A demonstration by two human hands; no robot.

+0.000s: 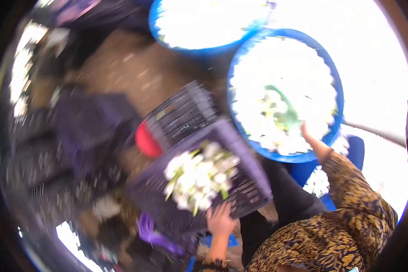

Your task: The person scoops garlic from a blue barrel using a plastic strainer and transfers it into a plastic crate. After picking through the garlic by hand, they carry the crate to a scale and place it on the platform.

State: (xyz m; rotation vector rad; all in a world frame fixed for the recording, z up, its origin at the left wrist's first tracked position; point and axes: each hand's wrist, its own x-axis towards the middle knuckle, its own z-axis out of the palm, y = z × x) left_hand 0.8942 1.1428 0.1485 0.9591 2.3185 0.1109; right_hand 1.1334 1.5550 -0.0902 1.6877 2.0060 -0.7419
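- The left hand [221,221] is at the near edge of a dark purple, slatted plastic crate [247,154], its fingers stretched toward the contents; whether they grasp the rim cannot be told.
- A heap of white, rounded pieces with green stems [198,177] lies inside this crate, just beyond the left fingertips.
- The right hand [313,141] reaches over the near rim of a round, blue plastic tub [340,102]; most of its fingers are blurred or hidden, so whether they are clenched on something cannot be told.
- A blurred, pale green, elongated piece [289,109] shows just beside the right hand, over the white contents [285,59] that fill the tub.
- A second round, blue tub [155,27], also holding white contents, stands beyond the first.
- A dark, slatted crate [181,111] sits behind the purple one, with a red, rounded object [147,140] beside it.
- The person wears a black-and-gold patterned garment [313,240].
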